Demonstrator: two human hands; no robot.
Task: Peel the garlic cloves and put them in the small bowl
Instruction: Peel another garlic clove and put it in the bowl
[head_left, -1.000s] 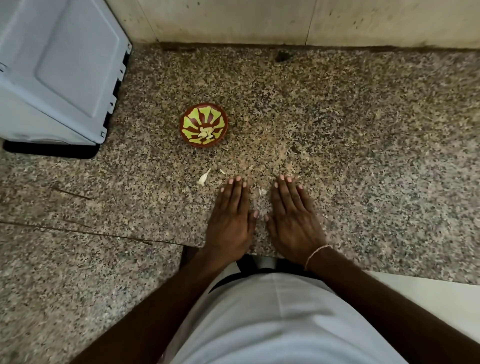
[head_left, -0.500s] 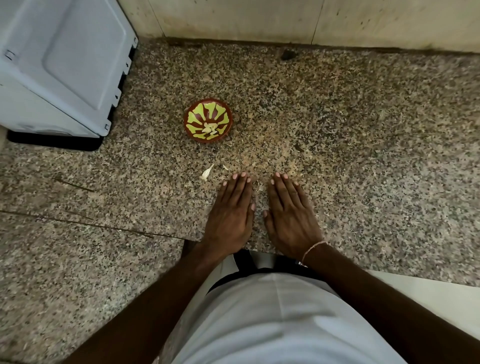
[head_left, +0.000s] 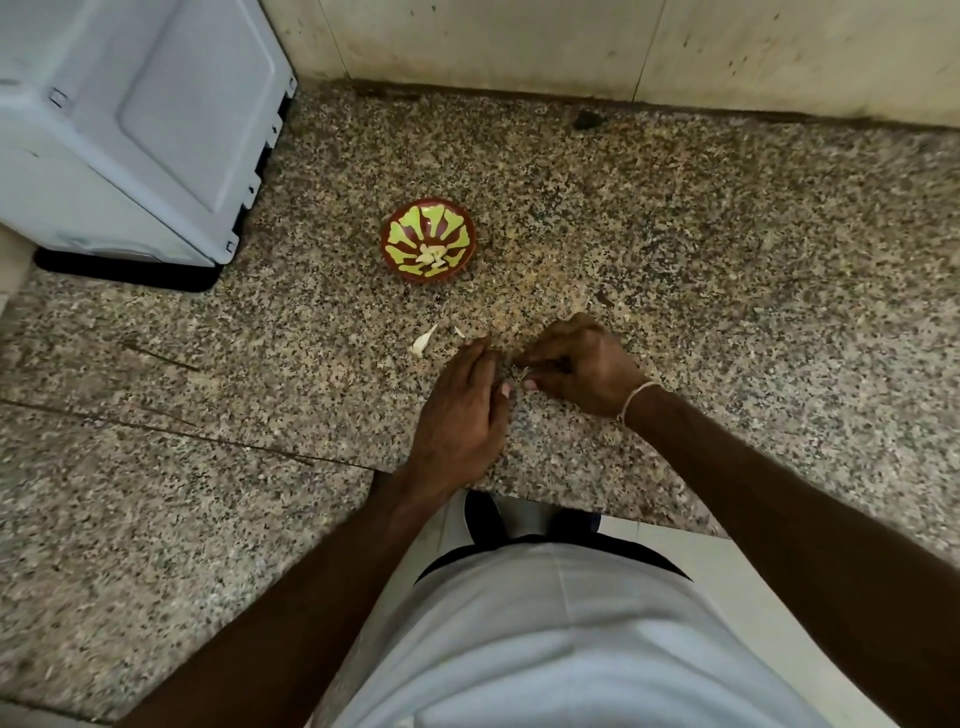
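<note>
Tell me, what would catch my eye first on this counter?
Probably the small bowl, red with yellow-green petals, standing alone on the speckled counter with pale peeled cloves inside. Nearer the person, the left hand and right hand meet, fingertips together over something tiny.

Both forearms reach up from the bottom of the frame and meet near its centre. The left hand (head_left: 460, 410) lies back up, tilted onto its side, fingers pointing toward the upper right and loosely bent. The right hand (head_left: 582, 364) sits just right of it, knuckles up, fingers curled inward toward the left hand; a thumbnail shows at its lower left edge. A thin bracelet (head_left: 638, 396) circles the right wrist. The fingertips of both hands nearly touch.
</note>
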